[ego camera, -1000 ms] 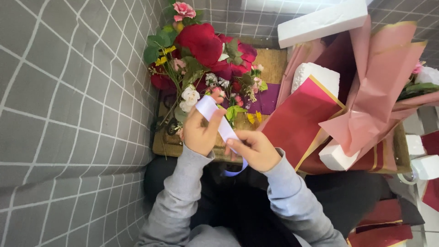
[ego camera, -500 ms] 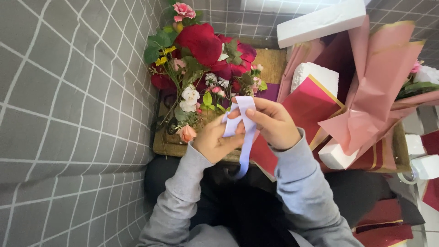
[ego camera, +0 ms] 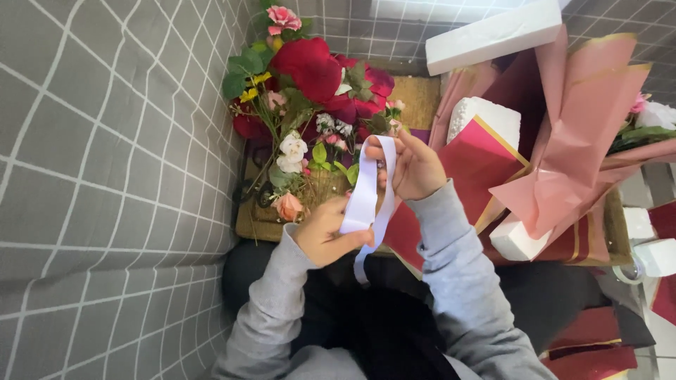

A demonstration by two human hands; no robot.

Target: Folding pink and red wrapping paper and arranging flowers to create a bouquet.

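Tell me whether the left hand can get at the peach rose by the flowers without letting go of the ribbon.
Probably yes. The left hand pinches the pale ribbon right beside the peach rose, with nothing between them. Its fingers are taken up with the ribbon, though, so it could likely only touch the rose.

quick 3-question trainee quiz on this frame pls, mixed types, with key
1. True or false: both hands hold the ribbon.
2. Which hand is higher in the picture, at the ribbon's top fold?
A. left hand
B. right hand
3. Fill in: the flowers lie to the ____ of the red paper in the picture.

Key: 1 true; 2 B; 3 left.
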